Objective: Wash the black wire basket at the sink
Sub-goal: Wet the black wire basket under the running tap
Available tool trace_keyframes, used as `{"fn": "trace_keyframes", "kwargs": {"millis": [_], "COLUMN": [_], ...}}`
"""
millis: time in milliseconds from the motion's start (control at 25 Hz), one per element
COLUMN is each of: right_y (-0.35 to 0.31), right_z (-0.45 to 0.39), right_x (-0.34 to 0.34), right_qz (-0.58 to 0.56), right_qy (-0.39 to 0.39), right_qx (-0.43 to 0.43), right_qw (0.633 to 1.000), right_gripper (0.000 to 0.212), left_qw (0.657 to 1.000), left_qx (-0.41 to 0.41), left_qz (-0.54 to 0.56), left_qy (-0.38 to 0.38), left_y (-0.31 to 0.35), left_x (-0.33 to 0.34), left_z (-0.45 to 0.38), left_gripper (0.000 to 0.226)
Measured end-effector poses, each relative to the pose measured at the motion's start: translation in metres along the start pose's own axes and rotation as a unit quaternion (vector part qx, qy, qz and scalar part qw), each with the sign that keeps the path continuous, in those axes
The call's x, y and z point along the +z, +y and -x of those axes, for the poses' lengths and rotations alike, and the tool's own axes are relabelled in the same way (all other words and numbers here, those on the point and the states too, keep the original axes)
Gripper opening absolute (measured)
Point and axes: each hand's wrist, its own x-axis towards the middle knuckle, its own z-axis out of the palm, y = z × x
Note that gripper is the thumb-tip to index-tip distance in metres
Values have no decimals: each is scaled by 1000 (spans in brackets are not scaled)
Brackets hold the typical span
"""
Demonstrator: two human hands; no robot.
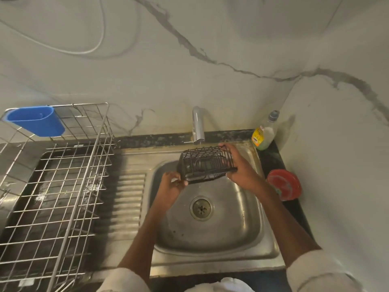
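Currently both hands hold the work: right hand (242, 167) curled around the far right end of the black wire basket (205, 164), fingers hooked over its top edge; left hand (171, 184) pinching the near left corner from below. Basket sits tilted between them, raised above the sink (248, 220) bowl, just under the tap (197, 125) spout. No water stream visible, so this reads as positioning before rinsing or scrubbing. Next move likely calls for freeing one hand to open the tap or reach the soap bottle (264, 133) on the tabletop (273, 159) behind, keeping the other grip firm. Drying rack (52, 186) stands left; red lid (284, 184) right.
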Motion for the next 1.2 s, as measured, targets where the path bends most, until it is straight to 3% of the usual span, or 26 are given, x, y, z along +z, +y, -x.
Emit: {"fn": "trace_keyframes", "kwargs": {"millis": [120,240,360,440,560,680,800,880,960,1040,1120,1200], "right_y": [-2,-8,-14,-17,-19,-16,12,39,57,58,48,38], "right_z": [-23,-45,-63,-70,-66,-40,-8,10,29,48,58,58], "right_x": [10,21,29,31,28,20,17,13,7,5,6,15], "right_qz": [34,49,42,27,13,-12,-12,-10,-130,-278,-298,-236], "right_qy": [-39,-83,-129,-142,-118,-79,-22,13,30,11,-22,-35], "right_qx": [-42,-65,-103,-103,-104,-92,-30,24,137,235,275,292], "right_qw": [998,993,985,984,987,992,999,1000,982,932,914,926], "right_gripper": [91,86,75,74,81,85,87,74,47,25,52,76], "left_qw": [990,934,893,868,847,822,855,878,897,921,947,969], "left_qx": [-50,-150,-234,-261,-271,-273,-289,-273,-246,-216,-183,-130], "left_qz": [132,322,379,418,454,497,425,386,359,320,262,208], "left_qy": [11,46,63,66,58,54,62,80,74,44,23,5], "left_y": [0,14,35,36,31,31,30,22,18,22,29,30], "left_x": [-17,-24,-22,-18,-12,3,21,27,30,30,30,32], "left_z": [20,34,43,44,41,34,34,32,37,48,59,64], "left_gripper": [14,14,53,63,58,25,34,46,53,47,25,19]}}
